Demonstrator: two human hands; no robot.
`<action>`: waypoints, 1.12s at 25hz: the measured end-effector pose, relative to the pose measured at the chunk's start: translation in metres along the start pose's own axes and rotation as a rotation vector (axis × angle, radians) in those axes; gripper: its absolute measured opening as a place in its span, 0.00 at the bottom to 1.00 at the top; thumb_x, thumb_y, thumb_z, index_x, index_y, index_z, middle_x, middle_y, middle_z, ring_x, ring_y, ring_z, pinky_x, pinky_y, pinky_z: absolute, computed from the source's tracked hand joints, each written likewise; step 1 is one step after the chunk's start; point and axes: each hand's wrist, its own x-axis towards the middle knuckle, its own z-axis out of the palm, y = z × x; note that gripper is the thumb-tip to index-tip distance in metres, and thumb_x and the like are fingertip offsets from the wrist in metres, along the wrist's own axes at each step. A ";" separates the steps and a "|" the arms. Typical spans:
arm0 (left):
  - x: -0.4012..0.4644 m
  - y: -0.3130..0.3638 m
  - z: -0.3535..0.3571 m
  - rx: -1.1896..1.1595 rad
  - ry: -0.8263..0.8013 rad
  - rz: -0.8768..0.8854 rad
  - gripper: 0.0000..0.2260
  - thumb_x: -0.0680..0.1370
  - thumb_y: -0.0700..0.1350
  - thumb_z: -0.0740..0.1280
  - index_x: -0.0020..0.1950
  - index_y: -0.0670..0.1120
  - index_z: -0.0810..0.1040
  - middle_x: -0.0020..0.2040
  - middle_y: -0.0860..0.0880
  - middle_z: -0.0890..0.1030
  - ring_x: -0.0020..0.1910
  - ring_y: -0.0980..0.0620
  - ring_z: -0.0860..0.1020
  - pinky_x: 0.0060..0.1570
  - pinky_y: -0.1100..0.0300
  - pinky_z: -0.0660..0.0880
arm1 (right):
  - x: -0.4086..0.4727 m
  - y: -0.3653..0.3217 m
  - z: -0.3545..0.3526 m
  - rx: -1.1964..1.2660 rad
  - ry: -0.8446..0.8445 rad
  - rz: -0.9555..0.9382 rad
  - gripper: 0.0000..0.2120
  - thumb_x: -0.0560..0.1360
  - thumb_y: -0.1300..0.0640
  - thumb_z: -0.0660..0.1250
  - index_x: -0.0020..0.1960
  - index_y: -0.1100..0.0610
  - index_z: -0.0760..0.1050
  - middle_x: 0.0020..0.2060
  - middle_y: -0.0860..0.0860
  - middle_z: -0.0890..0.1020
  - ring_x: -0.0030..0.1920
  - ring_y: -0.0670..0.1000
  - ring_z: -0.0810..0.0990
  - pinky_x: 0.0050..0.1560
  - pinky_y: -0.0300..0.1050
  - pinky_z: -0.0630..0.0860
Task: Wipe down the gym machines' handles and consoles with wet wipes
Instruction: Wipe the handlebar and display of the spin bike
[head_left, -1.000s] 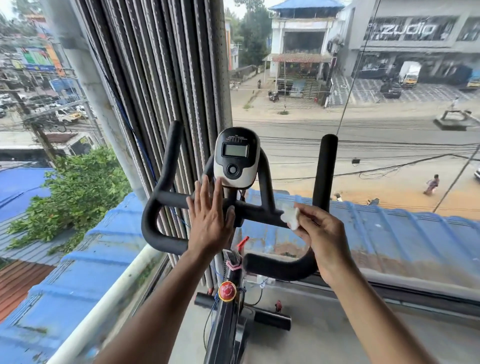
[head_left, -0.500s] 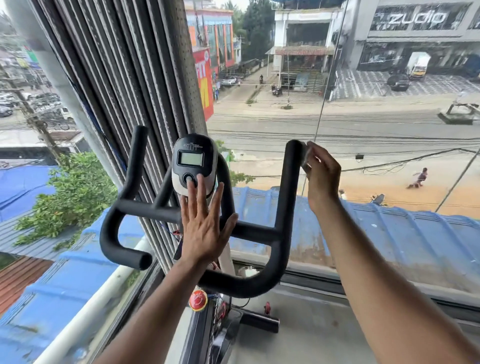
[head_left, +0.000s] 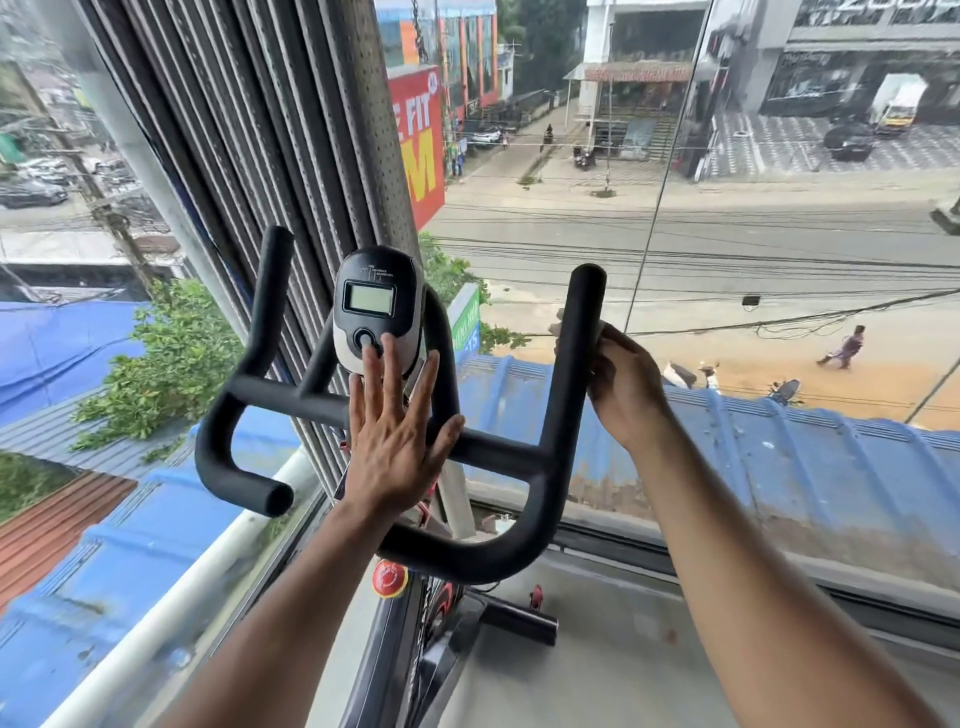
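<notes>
While the left hand stays flat on the middle bar of the bike's handlebars, fingers straight and tips up against the console, the right hand has moved. A second ago it was low on the cross bar with the wet wipe. Now it is wrapped around the tall right handle, a little below the top. A small bit of white wipe peeks out on the far side, so the hand is squeezing the wipe on the handle. I think that handle is being cleaned now. The left handle and the console have no wipe on them. No box, tub or bin shows anywhere, so I cannot say where the wipes come from.
</notes>
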 end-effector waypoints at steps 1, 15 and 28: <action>0.000 0.000 0.000 0.003 -0.004 0.001 0.33 0.83 0.65 0.54 0.86 0.52 0.52 0.85 0.41 0.40 0.84 0.38 0.40 0.81 0.38 0.46 | -0.004 0.004 -0.002 -0.013 0.001 0.011 0.19 0.77 0.64 0.63 0.66 0.72 0.73 0.56 0.66 0.76 0.51 0.61 0.71 0.42 0.45 0.74; 0.000 -0.035 -0.018 -0.032 -0.166 0.149 0.34 0.84 0.66 0.56 0.86 0.53 0.51 0.84 0.50 0.33 0.83 0.47 0.35 0.81 0.40 0.41 | -0.189 0.101 0.010 0.274 0.294 0.188 0.09 0.79 0.71 0.61 0.51 0.67 0.80 0.43 0.57 0.84 0.43 0.51 0.83 0.44 0.38 0.82; -0.021 -0.074 -0.022 -0.199 -0.119 0.154 0.34 0.85 0.57 0.60 0.86 0.48 0.50 0.85 0.44 0.42 0.84 0.45 0.41 0.81 0.38 0.49 | -0.216 0.168 0.101 0.478 0.068 0.491 0.14 0.78 0.73 0.63 0.63 0.71 0.76 0.62 0.67 0.80 0.65 0.63 0.78 0.58 0.52 0.83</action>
